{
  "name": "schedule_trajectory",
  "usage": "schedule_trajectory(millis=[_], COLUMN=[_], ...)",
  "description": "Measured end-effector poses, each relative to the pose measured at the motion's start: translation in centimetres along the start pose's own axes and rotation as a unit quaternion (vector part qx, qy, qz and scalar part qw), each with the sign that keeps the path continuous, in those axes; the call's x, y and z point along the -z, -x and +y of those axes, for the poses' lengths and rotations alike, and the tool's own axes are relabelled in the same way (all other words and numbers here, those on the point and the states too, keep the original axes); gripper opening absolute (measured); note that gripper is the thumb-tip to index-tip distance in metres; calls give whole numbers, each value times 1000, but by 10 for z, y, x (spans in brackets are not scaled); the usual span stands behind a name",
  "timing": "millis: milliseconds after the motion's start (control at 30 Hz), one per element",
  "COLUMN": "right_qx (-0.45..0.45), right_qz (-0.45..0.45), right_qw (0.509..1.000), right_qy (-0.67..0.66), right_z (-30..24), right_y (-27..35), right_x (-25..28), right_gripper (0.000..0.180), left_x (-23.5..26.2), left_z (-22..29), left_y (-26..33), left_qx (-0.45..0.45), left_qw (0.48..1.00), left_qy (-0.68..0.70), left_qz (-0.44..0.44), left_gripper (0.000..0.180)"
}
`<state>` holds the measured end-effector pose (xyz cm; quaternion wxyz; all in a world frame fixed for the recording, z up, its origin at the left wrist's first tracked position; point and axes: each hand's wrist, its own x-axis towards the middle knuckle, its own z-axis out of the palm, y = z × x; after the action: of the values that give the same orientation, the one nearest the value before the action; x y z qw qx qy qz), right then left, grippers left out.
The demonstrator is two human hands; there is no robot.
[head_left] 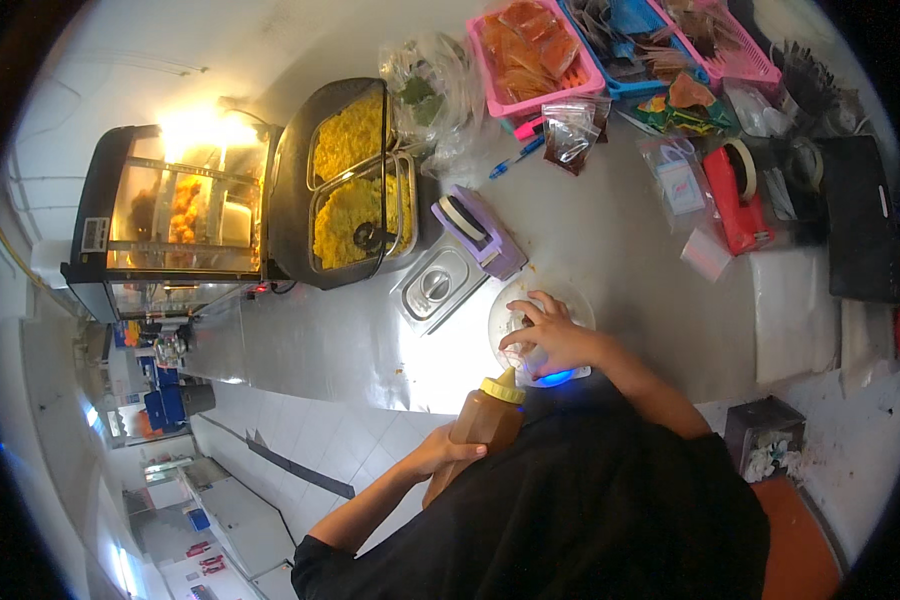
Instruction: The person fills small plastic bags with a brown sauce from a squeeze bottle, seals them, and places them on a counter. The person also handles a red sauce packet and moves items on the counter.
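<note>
My left hand (440,452) is wrapped round a squeeze bottle (488,418) of brown sauce with a yellow cap. The bottle leans, its nozzle pointing up toward my right hand (560,338). That hand is curled, fingers bent, over what looks like a small clear plastic bag (530,357); the fingers partly hide it. Beneath lies the round pale plate of a scale (575,292), with a blue lit display (560,378) at its near edge. The nozzle tip is close to the bag; I cannot tell whether they touch.
Beyond the scale stand a purple tape dispenser (492,245) and a lidded steel pan (435,285). Yellow food fills two trays (360,215) beside a lit warming cabinet (185,210). Baskets of packets (535,55) line the back. To the right is a red tape dispenser (735,205).
</note>
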<state>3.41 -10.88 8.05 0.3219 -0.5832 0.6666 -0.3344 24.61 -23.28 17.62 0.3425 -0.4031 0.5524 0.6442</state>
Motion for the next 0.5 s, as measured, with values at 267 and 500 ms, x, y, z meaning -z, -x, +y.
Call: schedule_trajectory(millis=[267, 500], right_qx=[0, 31], right_qz=[16, 59], right_qw=[1000, 995], right_qy=[2, -70], right_z=[0, -5], right_y=[-2, -2], right_x=[9, 14], right_gripper=[53, 51], left_x=[6, 9], left_z=[0, -18], left_y=[-7, -14], left_qx=[5, -190], left_qw=[999, 975], left_qy=[-29, -47], left_qz=[23, 105], left_gripper=[68, 75])
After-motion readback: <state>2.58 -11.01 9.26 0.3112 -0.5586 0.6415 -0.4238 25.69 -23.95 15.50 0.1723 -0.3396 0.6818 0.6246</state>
